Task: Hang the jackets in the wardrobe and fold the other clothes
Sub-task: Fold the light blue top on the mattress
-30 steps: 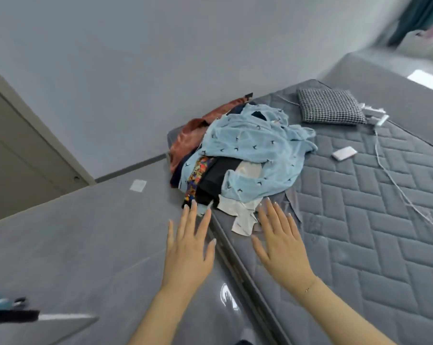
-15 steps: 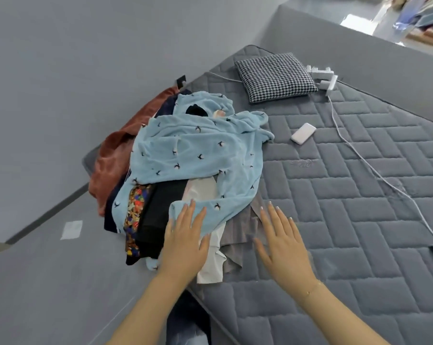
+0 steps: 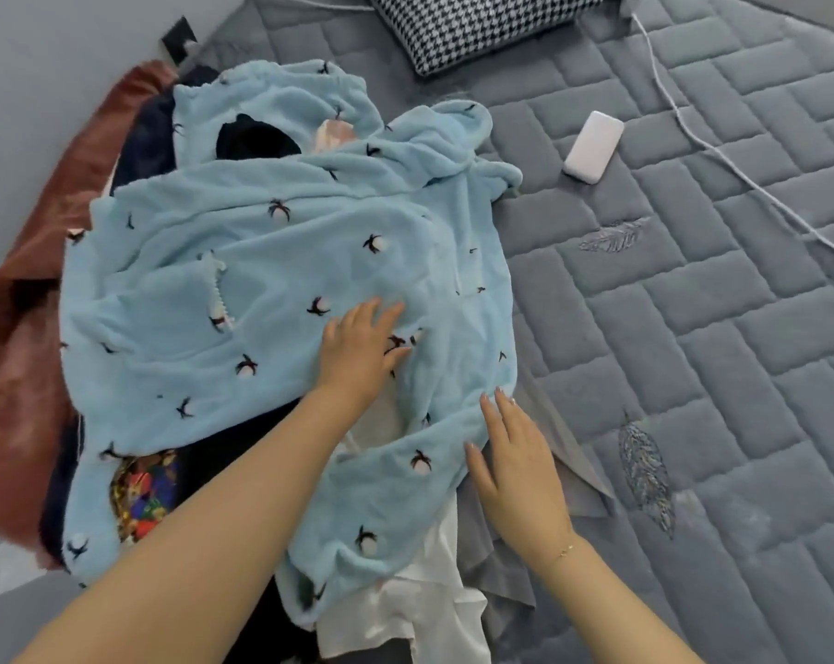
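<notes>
Quilted grey mattress (image 3: 693, 376), clothes heap at left. Left hand (image 3: 357, 352) flat on blue fleece garment (image 3: 261, 261); right hand (image 3: 515, 462) released, at hem. Risk: lifting fleece drags tangled white cloth (image 3: 434, 611) off near edge.

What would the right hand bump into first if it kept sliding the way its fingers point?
The right hand points up and slightly left, and its fingers already touch the blue fleece garment. Going on, it would probably just push further into that fleece.

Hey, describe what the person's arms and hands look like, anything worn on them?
Both forearms are bare, no sleeves in view. The right hand has a thin gold chain bracelet at the wrist and pale, fairly long nails. The left hand shows no jewellery.
</notes>
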Motion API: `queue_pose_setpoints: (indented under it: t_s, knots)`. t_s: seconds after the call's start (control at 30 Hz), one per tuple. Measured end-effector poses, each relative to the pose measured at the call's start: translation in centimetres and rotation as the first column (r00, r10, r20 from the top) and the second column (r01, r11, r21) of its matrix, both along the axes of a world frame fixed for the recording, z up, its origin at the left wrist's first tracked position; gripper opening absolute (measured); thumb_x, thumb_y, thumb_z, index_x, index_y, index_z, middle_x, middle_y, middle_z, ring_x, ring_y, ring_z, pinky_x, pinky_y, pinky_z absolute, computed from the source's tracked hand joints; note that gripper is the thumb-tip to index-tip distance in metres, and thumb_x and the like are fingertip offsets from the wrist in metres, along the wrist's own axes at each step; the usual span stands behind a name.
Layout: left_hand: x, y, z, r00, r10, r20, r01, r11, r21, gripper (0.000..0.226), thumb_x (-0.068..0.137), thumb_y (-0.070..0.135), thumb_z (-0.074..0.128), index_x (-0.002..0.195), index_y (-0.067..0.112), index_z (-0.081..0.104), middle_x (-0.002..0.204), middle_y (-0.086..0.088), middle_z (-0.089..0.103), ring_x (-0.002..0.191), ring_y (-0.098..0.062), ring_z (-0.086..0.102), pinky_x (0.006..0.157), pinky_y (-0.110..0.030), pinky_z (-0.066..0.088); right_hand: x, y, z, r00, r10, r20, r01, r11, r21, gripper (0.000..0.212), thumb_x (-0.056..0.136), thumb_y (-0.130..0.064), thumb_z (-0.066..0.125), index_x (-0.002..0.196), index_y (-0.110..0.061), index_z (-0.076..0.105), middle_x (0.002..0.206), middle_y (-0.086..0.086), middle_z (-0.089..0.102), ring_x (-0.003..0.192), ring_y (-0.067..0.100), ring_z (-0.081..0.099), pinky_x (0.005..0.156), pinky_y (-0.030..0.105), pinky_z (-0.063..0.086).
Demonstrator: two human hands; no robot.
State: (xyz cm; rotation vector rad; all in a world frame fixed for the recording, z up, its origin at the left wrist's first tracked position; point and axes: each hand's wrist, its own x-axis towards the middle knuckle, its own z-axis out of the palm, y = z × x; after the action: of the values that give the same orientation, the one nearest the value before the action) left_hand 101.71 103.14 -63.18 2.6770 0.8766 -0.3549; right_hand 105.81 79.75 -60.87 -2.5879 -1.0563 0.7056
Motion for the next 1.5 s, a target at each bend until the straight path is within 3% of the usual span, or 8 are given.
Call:
queue_pose_setpoints:
  t_s: [0.23,0.43,0.53,0.63,0.77,1.17,1.37,1.5]
  knots:
    - [1.6,0.4,-2.2,0.942,0.209,0.264,-0.119,0.941,-0.318,0.02,0.097,0.019,0.058,0.112,0.01,0.067,0.108,-0.009,0.066,0.101,-0.028,0.06,0.08,-0.035,0.043,3.0,0.2,-3.3,0.821,-0.407,-0.4,0.508,0.84,0.19,0.044,0.101,-0.03,0.049,0.142,-0.017,0.044,0.149,-0.005,0.04,0.136,0.008,0.034,0.11,0.021,0.026]
    - [-2.5,-5.2,1.2,0.889,0.278,0.364,-0.075,0.873,-0.482,0.007,0.091,0.018,0.066,0.096,0.019,0.071,0.09,0.01,0.064,0.084,-0.008,0.06,0.072,-0.019,0.041,9.3,2.6,-5.1,0.196,-0.456,-0.868,0.879,0.474,-0.051,0.033,0.095,-0.037,0.06,0.115,-0.012,0.055,0.113,0.002,0.057,0.098,0.017,0.061,0.079,0.029,0.056]
    - [-4.1,-7.6,2.2,0.879,0.314,0.359,-0.114,0.87,-0.48,0.007,0.092,0.022,0.065,0.094,0.028,0.069,0.086,0.016,0.062,0.082,0.003,0.058,0.068,-0.009,0.036,8.8,4.5,-5.7,0.403,-0.432,-0.807,0.766,0.641,0.039,0.029,0.095,-0.029,0.061,0.075,-0.012,0.049,0.071,0.006,0.049,0.064,0.016,0.048,0.057,0.025,0.039]
    - [-4.1,-10.1,3.7,0.851,0.377,0.365,-0.156,0.846,-0.51,0.01,0.093,0.024,0.065,0.09,0.033,0.068,0.09,0.015,0.066,0.087,0.0,0.06,0.074,-0.016,0.041,7.7,3.2,-4.4,0.523,-0.401,-0.752,0.75,0.635,0.183,0.044,0.097,-0.023,0.058,0.062,-0.017,0.031,0.058,-0.002,0.031,0.054,0.011,0.029,0.051,0.026,0.026]
    - [-2.7,-16.3,7.0,0.852,0.378,0.361,-0.105,0.8,-0.59,0.016,0.092,0.028,0.062,0.087,0.042,0.068,0.086,0.016,0.067,0.084,-0.008,0.062,0.074,-0.03,0.047,7.5,-6.2,-0.3,0.393,-0.401,-0.827,0.882,0.418,0.217,0.024,0.098,-0.027,0.056,0.082,-0.009,0.057,0.078,0.012,0.059,0.074,0.017,0.054,0.069,0.036,0.049]
    - [0.0,-52.4,6.7,0.935,0.354,0.021,-0.158,0.469,-0.869,0.009,0.092,0.019,0.065,0.089,0.025,0.072,0.083,0.004,0.068,0.075,-0.005,0.058,0.068,-0.021,0.045,2.9,-43.9,2.1,0.268,-0.685,-0.677,0.952,0.296,0.078,0.01,0.098,-0.025,0.055,0.095,-0.022,0.064,0.092,0.017,0.065,0.078,0.02,0.059,0.078,0.045,0.051]
    - [1.8,-54.5,4.4,0.956,0.275,-0.104,-0.228,0.473,-0.851,0.016,0.096,0.022,0.061,0.109,0.024,0.07,0.102,0.016,0.068,0.091,0.007,0.062,0.084,-0.02,0.052,4.9,-48.6,-0.2,0.51,-0.705,-0.493,0.781,0.62,-0.08,0.011,0.094,-0.013,0.059,0.105,-0.012,0.062,0.106,0.008,0.054,0.096,0.026,0.056,0.08,0.031,0.045]
    - [5.2,-44.4,2.7,0.91,0.405,0.09,-0.252,0.712,-0.655,0.016,0.095,0.015,0.059,0.108,0.019,0.069,0.106,0.008,0.069,0.09,0.004,0.06,0.076,-0.005,0.043,8.5,-42.9,-3.2,0.694,-0.657,-0.294,0.692,0.722,0.02,0.02,0.088,-0.008,0.059,0.107,-0.013,0.06,0.109,0.005,0.048,0.107,0.022,0.043,0.088,0.025,0.033]
